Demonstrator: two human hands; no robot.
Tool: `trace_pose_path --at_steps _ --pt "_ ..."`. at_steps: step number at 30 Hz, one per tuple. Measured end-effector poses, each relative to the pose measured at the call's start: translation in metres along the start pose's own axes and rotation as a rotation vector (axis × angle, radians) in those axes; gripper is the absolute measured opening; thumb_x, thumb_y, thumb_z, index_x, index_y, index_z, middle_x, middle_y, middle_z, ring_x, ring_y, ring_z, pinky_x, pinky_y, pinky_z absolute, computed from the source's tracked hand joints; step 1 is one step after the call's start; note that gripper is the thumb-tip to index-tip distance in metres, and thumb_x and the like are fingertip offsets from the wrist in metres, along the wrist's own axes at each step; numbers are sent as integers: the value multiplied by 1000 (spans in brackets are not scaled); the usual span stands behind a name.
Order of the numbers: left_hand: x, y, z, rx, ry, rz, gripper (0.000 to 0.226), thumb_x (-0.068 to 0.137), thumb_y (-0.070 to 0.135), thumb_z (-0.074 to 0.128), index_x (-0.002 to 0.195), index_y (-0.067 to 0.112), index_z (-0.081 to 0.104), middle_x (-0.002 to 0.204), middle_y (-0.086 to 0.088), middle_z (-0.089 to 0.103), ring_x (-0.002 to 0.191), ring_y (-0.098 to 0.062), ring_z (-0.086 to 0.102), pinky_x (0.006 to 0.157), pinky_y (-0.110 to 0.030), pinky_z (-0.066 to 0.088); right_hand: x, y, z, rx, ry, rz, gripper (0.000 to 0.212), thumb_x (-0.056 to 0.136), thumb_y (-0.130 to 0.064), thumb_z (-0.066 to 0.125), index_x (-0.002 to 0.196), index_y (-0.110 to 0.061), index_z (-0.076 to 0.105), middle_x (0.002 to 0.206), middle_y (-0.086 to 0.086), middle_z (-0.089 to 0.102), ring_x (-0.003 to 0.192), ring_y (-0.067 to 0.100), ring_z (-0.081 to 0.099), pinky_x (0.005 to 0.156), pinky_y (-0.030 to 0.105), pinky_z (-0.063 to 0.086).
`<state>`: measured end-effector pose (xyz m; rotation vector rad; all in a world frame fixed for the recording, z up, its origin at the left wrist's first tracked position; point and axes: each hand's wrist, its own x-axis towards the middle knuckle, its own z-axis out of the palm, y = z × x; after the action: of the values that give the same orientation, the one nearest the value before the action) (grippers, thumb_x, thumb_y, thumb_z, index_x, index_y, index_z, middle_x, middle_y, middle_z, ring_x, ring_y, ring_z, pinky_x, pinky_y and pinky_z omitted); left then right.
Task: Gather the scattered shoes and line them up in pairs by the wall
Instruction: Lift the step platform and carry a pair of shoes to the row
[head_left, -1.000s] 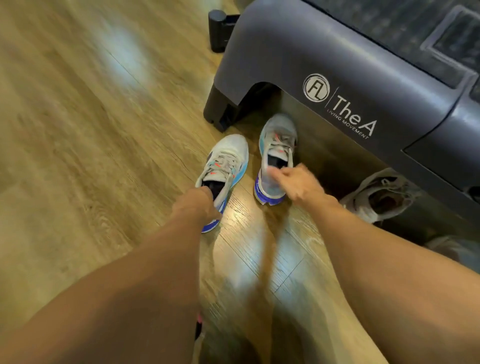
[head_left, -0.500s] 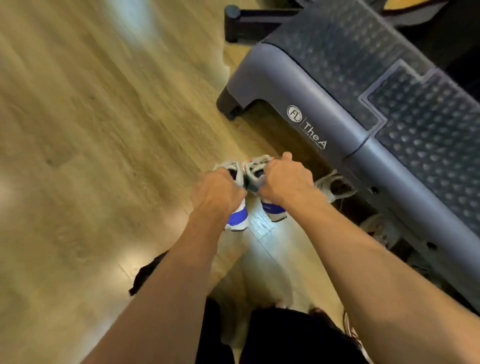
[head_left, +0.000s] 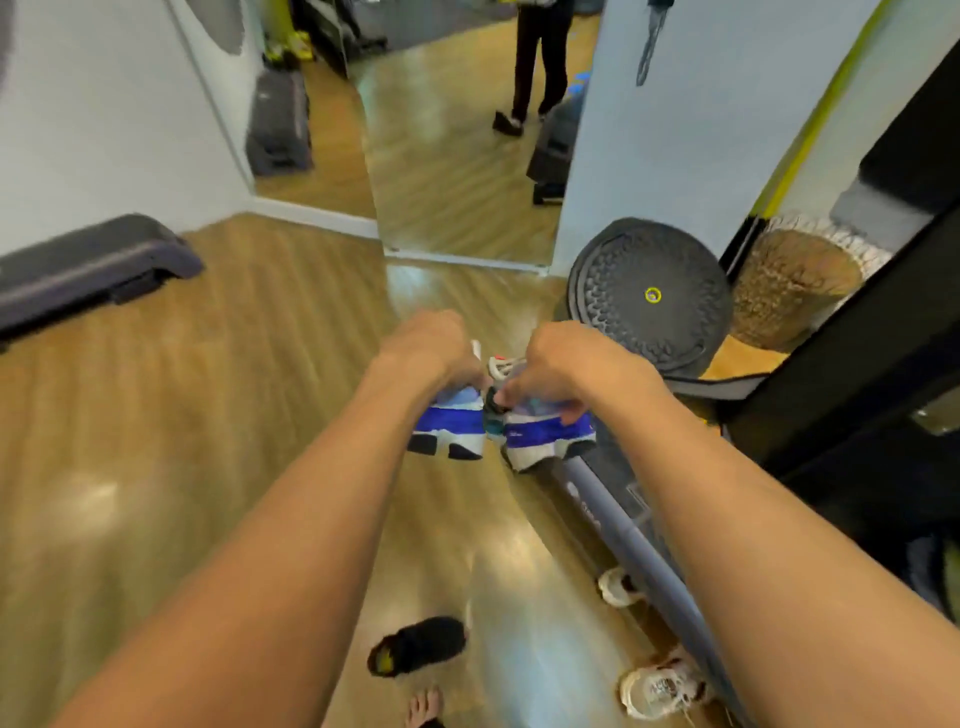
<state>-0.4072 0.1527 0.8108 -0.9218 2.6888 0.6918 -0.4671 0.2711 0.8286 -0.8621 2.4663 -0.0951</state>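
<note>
At centre frame, the left hand (head_left: 434, 351) grips one blue-and-white sneaker (head_left: 451, 426). The right hand (head_left: 563, 371) clamps its matching blue-and-white sneaker (head_left: 545, 436). Held side by side, probably to set down paired.

No word, brand or number can be read anywhere here. The nearest thing to a sign is a small yellow ring (head_left: 653, 295) at the centre of the black, round, studded rubber disc (head_left: 623, 332) near the pale wall, and nothing inside it is legible. A pale smudge of print sits on the edge of the long grey plastic step platform (head_left: 623, 525) on the floor at the right, too blurred to make out. The right white-and-blue sneaker (head_left: 545, 436) bears a faint light mark on the blue band of its heel, too small to read. The blue band of the left white-and-blue sneaker (head_left: 449, 428) shows only plain colour.
</note>
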Motion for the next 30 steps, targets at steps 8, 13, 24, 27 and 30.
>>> trace_pose_path --at_steps 8,13,24,27,30 --pt "-143 9 -114 118 333 -103 45 66 46 79 73 12 49 81 -8 60 77 -27 61 64 -32 52 -109 -74 -87 76 107 -243 43 72 -46 78 73 -7 58 57 4 63 40 18 60 49 28 55" --pt "-241 -42 -136 104 497 -268 40 70 48 72 89 18 55 90 -6 61 77 -25 55 65 -32 45 -168 -136 -82 121 -52 -455 39 71 -35 83 78 -8 56 67 8 63 43 18 63 55 29 58" --pt "-462 -189 -132 153 815 -709 34 86 43 60 107 16 61 110 -8 64 98 -26 61 68 -32 38 -325 -321 11 -156 -222 -875 39 70 -32 84 85 -7 59 64 6 64 41 14 63 48 25 52" --pt "-531 -230 -121 117 837 -809 31 88 41 58 103 15 61 108 -9 64 94 -29 60 67 -33 37 -376 -367 48 -206 -224 -968 37 71 -32 84 82 -7 59 65 5 65 43 13 64 49 26 52" --pt "-602 -273 -112 91 848 -891 27 88 38 58 100 14 62 106 -10 65 93 -31 60 67 -34 37 -433 -415 91 -241 -224 -1049 38 72 -34 82 91 -8 63 74 6 69 54 15 69 61 30 59"
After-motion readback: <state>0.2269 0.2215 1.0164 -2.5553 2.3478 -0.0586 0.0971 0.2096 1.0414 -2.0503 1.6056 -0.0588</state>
